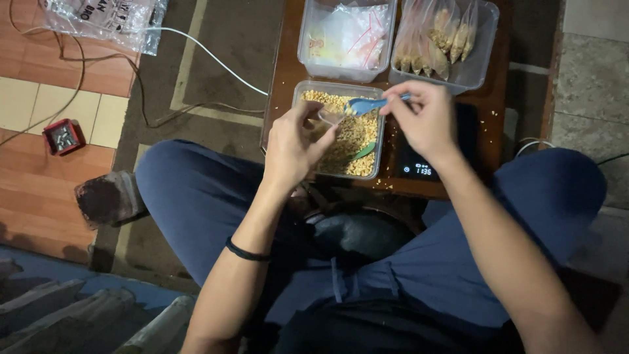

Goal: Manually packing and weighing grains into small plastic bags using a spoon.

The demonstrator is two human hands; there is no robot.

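My left hand [293, 145] holds a small clear plastic bag [329, 118] open above a clear tub of yellow-tan grains [349, 141]. My right hand [424, 118] pinches the handle of a blue plastic spoon [364, 105], whose bowl sits right at the bag's mouth. A green object [362, 153] lies half buried in the grains. Both hands hover over the tub on a low brown wooden table [282, 72].
A black digital scale [419, 167] sits under my right wrist. Behind stand a tub of empty clear bags [346, 38] and a tub of filled packets [440, 39]. On the floor to the left lie a white cable [209, 56], a red box [63, 136] and a plastic bag [105, 19].
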